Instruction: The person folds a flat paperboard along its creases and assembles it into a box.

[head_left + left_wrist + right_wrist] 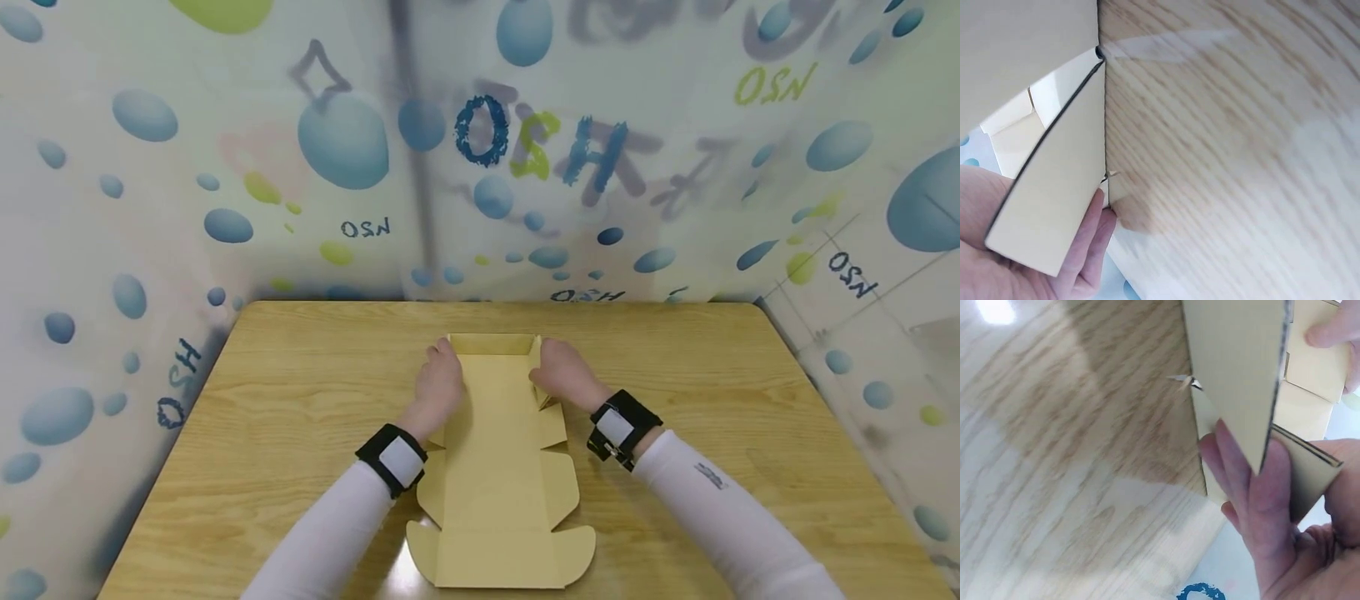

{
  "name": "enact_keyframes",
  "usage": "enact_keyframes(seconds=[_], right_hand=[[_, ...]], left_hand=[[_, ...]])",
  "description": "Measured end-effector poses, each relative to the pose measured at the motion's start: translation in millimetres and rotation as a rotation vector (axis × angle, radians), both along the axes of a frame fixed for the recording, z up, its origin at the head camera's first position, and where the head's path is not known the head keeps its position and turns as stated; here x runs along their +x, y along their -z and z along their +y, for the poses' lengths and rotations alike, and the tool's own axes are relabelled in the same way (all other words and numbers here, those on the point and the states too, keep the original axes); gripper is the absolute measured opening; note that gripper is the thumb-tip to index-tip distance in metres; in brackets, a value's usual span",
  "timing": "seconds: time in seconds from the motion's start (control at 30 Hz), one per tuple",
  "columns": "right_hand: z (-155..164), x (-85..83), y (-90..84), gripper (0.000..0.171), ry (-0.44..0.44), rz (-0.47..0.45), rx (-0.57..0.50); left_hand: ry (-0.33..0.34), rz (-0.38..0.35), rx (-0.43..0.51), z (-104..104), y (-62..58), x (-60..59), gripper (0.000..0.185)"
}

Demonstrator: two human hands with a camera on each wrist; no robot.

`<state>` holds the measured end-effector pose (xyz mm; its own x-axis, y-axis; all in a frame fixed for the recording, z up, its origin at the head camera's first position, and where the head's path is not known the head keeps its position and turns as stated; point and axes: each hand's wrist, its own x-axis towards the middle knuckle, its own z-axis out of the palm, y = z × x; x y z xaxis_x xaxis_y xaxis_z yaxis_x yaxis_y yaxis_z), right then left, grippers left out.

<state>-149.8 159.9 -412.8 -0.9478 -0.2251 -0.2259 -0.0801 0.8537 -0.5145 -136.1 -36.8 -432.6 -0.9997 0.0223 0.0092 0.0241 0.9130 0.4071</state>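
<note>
A flat brown cardboard box blank lies lengthwise on the wooden table, its far end wall folded upright. At the far left corner my left hand pinches the box's side, with the fingers along the outer face of a raised side flap. My right hand grips the far right corner, where a side flap stands up. In the right wrist view its fingers lie around the raised cardboard, and a folded double-layer flap sits between fingers and palm.
Toward the near end, several side flaps spread outward, and rounded tabs flank the near panel. The wooden table extends on both sides. A patterned curtain hangs behind its far edge.
</note>
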Motion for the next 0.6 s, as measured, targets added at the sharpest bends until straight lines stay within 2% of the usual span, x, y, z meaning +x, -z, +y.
enact_keyframes(seconds=[0.3,0.43,0.6], right_hand=[[-6,0.6,-4.0,0.033,-0.028,0.016,0.041],[-7,-4.7,-3.0,0.037,-0.056,0.03,0.093],[-9,-10.0,-1.0,0.04,-0.05,0.018,0.143]], left_hand=[[0.007,0.031,-0.014,-1,1.5,2.2,0.033],[0.023,0.021,-0.013,-2,0.5,1.9,0.034],[0.044,0.022,-0.025,-4,1.5,0.7,0.034]])
